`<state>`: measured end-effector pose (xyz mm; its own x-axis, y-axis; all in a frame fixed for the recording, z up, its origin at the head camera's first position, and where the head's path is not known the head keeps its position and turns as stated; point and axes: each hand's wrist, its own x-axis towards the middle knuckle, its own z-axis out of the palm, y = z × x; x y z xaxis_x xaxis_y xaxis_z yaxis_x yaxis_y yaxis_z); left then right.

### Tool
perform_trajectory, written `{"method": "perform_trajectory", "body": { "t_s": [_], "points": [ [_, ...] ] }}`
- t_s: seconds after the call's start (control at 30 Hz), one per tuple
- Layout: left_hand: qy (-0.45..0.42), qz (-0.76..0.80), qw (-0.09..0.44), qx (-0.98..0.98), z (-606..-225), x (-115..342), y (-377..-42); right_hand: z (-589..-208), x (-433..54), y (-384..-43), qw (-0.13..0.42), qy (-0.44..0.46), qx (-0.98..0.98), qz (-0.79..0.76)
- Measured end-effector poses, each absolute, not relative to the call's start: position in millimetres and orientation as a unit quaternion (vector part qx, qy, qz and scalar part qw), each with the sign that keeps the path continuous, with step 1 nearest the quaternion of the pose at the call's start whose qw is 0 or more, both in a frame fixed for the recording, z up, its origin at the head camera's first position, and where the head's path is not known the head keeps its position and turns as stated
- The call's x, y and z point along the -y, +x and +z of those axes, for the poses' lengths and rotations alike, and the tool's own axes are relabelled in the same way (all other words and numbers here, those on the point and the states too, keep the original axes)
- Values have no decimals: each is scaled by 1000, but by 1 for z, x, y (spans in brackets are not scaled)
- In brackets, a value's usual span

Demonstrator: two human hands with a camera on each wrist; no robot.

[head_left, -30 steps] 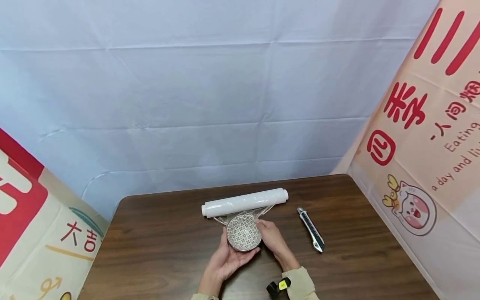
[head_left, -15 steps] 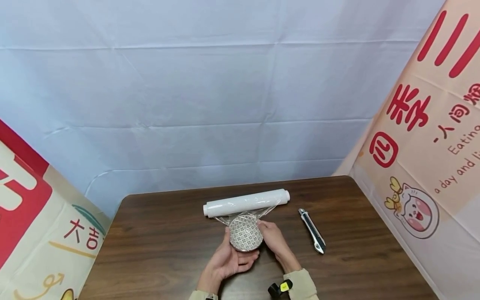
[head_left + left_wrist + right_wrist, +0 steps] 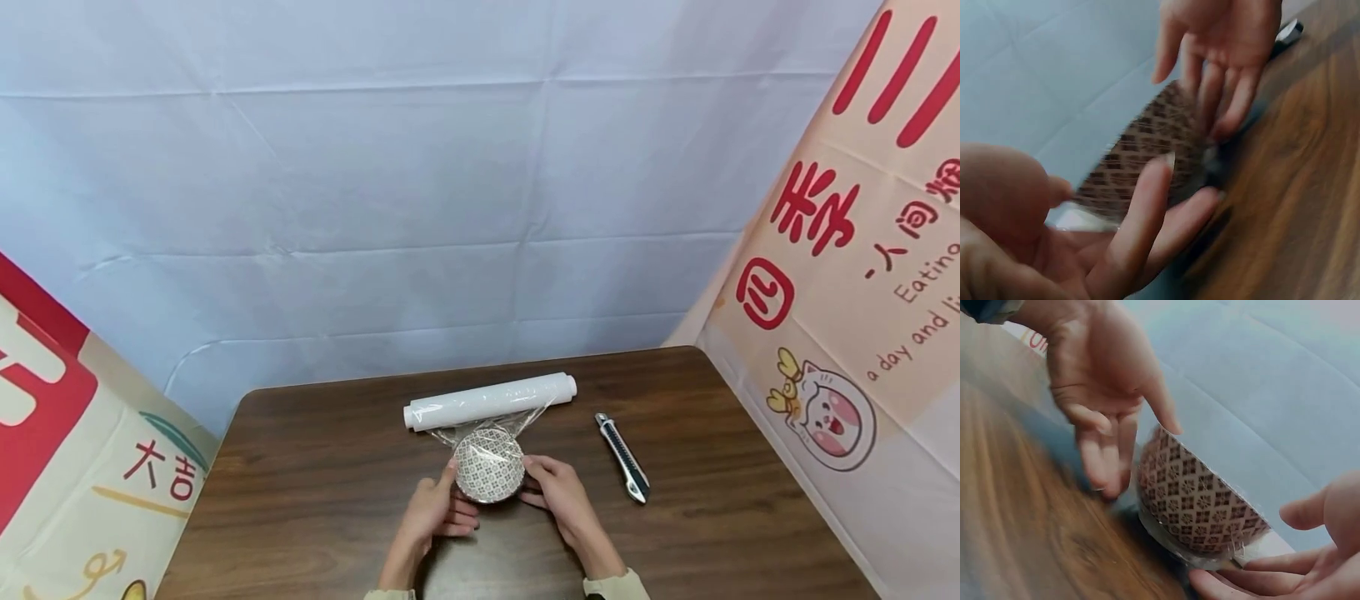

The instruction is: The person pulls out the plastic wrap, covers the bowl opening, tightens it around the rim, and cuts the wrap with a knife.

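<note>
A round bowl with a small grey-brown pattern (image 3: 490, 467) sits at the middle of the table, clear cling film (image 3: 522, 421) stretched over its top. Behind it lies the white cling film roll (image 3: 487, 402), joined to the bowl by that film. My left hand (image 3: 433, 510) is at the bowl's left side, thumb by the rim, fingers extended low along the wall. On the other side my right hand (image 3: 566, 500) has its thumb near the rim and loose, fairly straight fingers. Both wrist views show the patterned outer wall (image 3: 1194, 497) between the hands; its underside is partly hidden.
A utility knife (image 3: 622, 458) lies on the brown wooden table (image 3: 315, 483), right of the right hand. Pale cloth (image 3: 360, 208) hangs behind the table, with printed banners (image 3: 832, 333) at either side.
The left hand has drawn back from beneath the bowl's front to its left side. The right hand has eased off the rim, its fingers now straighter. The bowl stays in about the same place.
</note>
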<state>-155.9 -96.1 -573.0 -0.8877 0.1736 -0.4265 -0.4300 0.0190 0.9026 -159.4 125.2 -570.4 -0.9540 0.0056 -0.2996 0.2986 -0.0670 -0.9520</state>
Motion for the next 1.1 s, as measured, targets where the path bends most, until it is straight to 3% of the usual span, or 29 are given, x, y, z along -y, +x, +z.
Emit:
{"method": "perform_trajectory", "body": {
  "t_s": [0.13, 0.3, 0.5, 0.9, 1.1],
  "points": [
    [-112, 690, 137, -702, -565, 93, -157, -569, -121, -154, 104, 107, -662, -735],
    [-83, 717, 126, -681, -569, 84, -158, -573, -115, -155, 107, 104, -648, -747],
    [-92, 740, 99, -659, -572, 78, -160, -571, -108, -159, 63, 107, -661, -740],
    [-124, 743, 127, -645, -573, 90, -161, -571, -111, -157, 27, 137, -652, -745],
    [-116, 752, 137, -635, -577, 90, -163, -576, -113, -159, 72, 112, -662, -738]
  ]
}}
